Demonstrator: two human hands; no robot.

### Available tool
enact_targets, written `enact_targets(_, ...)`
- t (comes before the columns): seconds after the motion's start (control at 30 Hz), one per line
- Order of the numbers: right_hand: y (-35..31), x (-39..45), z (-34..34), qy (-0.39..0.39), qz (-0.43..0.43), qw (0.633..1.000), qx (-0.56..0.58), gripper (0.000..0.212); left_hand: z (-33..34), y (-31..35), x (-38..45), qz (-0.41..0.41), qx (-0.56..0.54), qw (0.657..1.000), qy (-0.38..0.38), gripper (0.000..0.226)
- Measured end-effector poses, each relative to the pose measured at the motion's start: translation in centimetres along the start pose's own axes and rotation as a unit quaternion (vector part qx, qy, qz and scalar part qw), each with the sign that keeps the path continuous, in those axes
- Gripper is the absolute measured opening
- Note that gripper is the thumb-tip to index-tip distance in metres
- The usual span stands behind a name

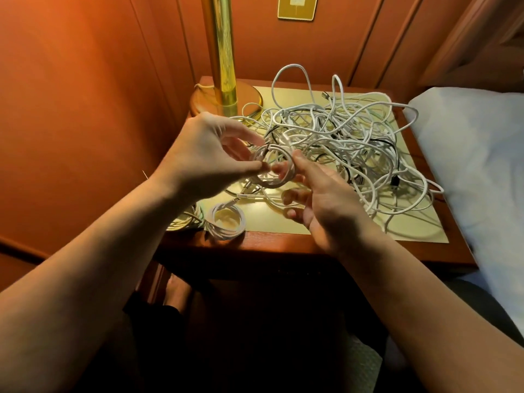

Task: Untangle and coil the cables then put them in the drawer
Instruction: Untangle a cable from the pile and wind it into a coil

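A big tangle of white and black cables (pixel 348 143) covers the nightstand top (pixel 283 222). Above its near left part I hold a small white coil (pixel 272 181). My left hand (pixel 207 154) pinches the coil's left side between thumb and fingers. My right hand (pixel 320 199) has its index finger and thumb curled round the coil's right side, the other fingers loose. A finished white coil (pixel 225 222) lies at the front left edge of the nightstand, and another coil (pixel 184 219) shows partly behind my left forearm.
A brass lamp (pixel 224 89) stands at the back left of the nightstand. A white bed (pixel 482 165) borders the right side. Orange wood-panelled wall lies behind and to the left. Under the top, the nightstand's front is dark; no drawer is discernible.
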State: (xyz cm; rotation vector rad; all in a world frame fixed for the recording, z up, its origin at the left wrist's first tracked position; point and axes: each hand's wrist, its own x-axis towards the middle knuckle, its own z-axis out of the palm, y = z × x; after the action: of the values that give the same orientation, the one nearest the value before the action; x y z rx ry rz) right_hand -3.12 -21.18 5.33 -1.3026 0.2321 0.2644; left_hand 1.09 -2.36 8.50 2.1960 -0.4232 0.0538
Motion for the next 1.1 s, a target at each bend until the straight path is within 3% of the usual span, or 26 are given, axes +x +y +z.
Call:
enact_targets(0.2,1.7,1.0,0.3,-0.035,-0.009,0.994,-0.106,0.022,-2.5,-1.0,0.1,-0.06,0.074,0.991,-0.091,0.023)
enact_targets(0.5,3.5,1.0,1.6,-0.031,-0.012,0.977,-0.211,0.008,-2.8,-2.6,0.5,-0.117,0.204,0.948,-0.214,0.029)
enact_targets(0.73,4.6,2.3,1.4,-0.02,-0.064,0.931,-0.359,0.017,-1.9,-3.5,0.6,-0.114,0.26,0.927,-0.245,0.03)
enact_targets(0.9,4.7,2.4,1.5,-0.022,-0.058,0.928,-0.367,0.02,-1.3,-4.1,0.8,-0.125,0.266,0.908,-0.297,0.03)
enact_targets(1.1,3.9,2.0,1.5,-0.024,-0.061,0.9,-0.43,0.036,-2.6,-3.5,0.8,-0.103,0.241,0.922,-0.284,0.036)
